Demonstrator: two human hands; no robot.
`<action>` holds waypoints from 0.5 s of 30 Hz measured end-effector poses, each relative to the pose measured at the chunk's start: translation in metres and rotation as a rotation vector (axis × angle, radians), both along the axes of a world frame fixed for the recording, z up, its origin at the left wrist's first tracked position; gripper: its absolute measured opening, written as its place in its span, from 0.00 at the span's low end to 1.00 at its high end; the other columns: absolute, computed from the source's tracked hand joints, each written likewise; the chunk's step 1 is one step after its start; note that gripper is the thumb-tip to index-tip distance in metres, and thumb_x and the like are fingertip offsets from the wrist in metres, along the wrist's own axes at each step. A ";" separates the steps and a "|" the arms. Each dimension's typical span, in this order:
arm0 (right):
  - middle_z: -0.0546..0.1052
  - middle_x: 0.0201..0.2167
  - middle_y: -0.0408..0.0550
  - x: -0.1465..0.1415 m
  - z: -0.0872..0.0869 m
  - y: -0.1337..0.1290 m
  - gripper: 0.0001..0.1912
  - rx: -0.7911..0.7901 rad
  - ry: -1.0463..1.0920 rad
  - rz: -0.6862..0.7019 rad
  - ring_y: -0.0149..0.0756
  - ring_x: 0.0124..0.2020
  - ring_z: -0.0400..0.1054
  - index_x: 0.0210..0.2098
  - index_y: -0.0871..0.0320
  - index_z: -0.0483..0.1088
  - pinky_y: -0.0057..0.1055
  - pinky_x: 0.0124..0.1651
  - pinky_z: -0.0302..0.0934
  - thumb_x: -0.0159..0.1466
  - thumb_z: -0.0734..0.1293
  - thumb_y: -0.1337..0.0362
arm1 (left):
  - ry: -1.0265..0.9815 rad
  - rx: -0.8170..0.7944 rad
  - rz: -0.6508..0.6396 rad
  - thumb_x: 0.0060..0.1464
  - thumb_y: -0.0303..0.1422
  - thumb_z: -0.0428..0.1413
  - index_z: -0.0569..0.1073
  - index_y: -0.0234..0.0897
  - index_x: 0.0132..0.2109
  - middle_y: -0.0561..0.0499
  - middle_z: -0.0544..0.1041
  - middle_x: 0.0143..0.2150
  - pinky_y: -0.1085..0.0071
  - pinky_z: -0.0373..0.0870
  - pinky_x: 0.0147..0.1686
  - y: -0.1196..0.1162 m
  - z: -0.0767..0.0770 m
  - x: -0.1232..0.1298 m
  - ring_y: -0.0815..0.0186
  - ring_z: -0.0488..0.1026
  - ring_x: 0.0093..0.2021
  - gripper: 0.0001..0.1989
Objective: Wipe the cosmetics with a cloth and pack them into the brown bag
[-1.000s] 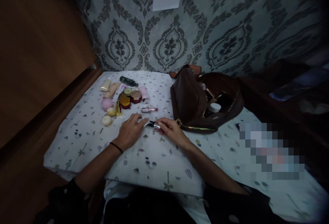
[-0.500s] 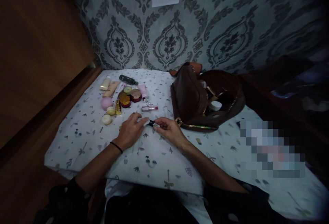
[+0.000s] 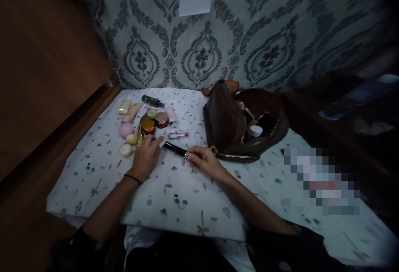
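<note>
Spanning the space between the two hands, a slim black tube [image 3: 175, 149] is held aslant just above or on the printed cloth [image 3: 193, 209], its silvery end at the right hand [image 3: 205, 161]. The right thumb and fingers are closed narrowly on that end. The left hand [image 3: 145, 159] is loosely curled beside the opposite end, thumb reaching towards it; whether it touches the tube or holds anything small cannot be told. Beyond the tube lies a small pinkish tube [image 3: 178, 135]; to its left is a loose cluster comprising a gold stick [image 3: 140, 134], a gold-lidded jar [image 3: 148, 124], a pink round container [image 3: 126, 131] and a cream round container [image 3: 126, 150], with a dark green bottle [image 3: 152, 100] at the back. To the right, a brown bag [image 3: 222, 118] stands open, a white-lidded jar [image 3: 255, 130] inside. As for progress, the cluster lies outside the bag and the jar within it, while the black tube is in hand; the handling appears under way, though how much is left cannot be judged.
</note>
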State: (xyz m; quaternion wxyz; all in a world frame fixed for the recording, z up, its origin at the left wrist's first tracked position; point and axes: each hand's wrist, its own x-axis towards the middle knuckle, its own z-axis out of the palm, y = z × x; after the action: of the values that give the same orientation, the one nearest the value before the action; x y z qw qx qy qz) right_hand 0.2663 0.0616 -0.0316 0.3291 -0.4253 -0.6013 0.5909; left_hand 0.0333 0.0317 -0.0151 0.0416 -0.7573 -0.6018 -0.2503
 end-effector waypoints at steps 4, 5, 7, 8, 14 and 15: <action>0.71 0.21 0.40 0.001 -0.001 -0.002 0.21 -0.003 0.035 -0.018 0.27 0.20 0.64 0.32 0.58 0.72 0.23 0.22 0.55 0.53 0.72 0.47 | -0.254 -0.028 0.048 0.62 0.34 0.49 0.73 0.37 0.55 0.43 0.73 0.49 0.59 0.71 0.49 0.004 0.005 -0.010 0.57 0.72 0.48 0.17; 0.72 0.22 0.40 0.002 -0.001 -0.002 0.21 -0.004 0.043 -0.022 0.27 0.20 0.64 0.34 0.58 0.72 0.23 0.22 0.55 0.53 0.72 0.47 | -0.343 -0.037 0.042 0.61 0.37 0.49 0.74 0.38 0.54 0.43 0.73 0.49 0.58 0.70 0.51 0.004 0.006 -0.010 0.56 0.72 0.50 0.18; 0.72 0.22 0.40 0.002 -0.002 -0.002 0.23 -0.002 0.064 -0.043 0.27 0.19 0.64 0.35 0.58 0.72 0.23 0.22 0.54 0.53 0.72 0.45 | -0.557 -0.087 0.026 0.58 0.45 0.52 0.75 0.38 0.52 0.44 0.76 0.48 0.60 0.72 0.48 0.006 0.006 -0.009 0.55 0.73 0.50 0.21; 0.72 0.22 0.40 0.002 -0.003 -0.002 0.24 -0.002 0.079 -0.049 0.26 0.19 0.64 0.35 0.59 0.72 0.23 0.22 0.54 0.52 0.72 0.45 | -0.679 -0.140 0.049 0.56 0.48 0.53 0.75 0.37 0.51 0.46 0.77 0.44 0.63 0.74 0.41 0.006 0.006 -0.008 0.57 0.75 0.44 0.24; 0.73 0.28 0.41 -0.001 -0.005 -0.005 0.24 0.021 0.153 -0.095 0.27 0.23 0.67 0.36 0.58 0.72 0.24 0.25 0.59 0.52 0.74 0.45 | -1.148 -0.359 0.139 0.52 0.49 0.57 0.77 0.46 0.48 0.52 0.78 0.32 0.67 0.76 0.27 0.005 0.007 0.006 0.61 0.77 0.32 0.20; 0.73 0.28 0.41 -0.001 -0.004 -0.006 0.21 0.051 0.137 -0.103 0.28 0.24 0.67 0.36 0.58 0.72 0.25 0.27 0.60 0.54 0.73 0.48 | -1.164 -0.352 0.127 0.52 0.48 0.57 0.77 0.47 0.46 0.51 0.79 0.35 0.66 0.78 0.30 0.004 0.006 0.006 0.60 0.78 0.35 0.17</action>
State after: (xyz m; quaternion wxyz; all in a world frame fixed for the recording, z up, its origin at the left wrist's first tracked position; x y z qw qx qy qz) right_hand 0.2650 0.0555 -0.0354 0.4099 -0.4058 -0.5697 0.5854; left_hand 0.0393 0.0360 -0.0086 -0.4051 -0.4544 -0.6022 -0.5166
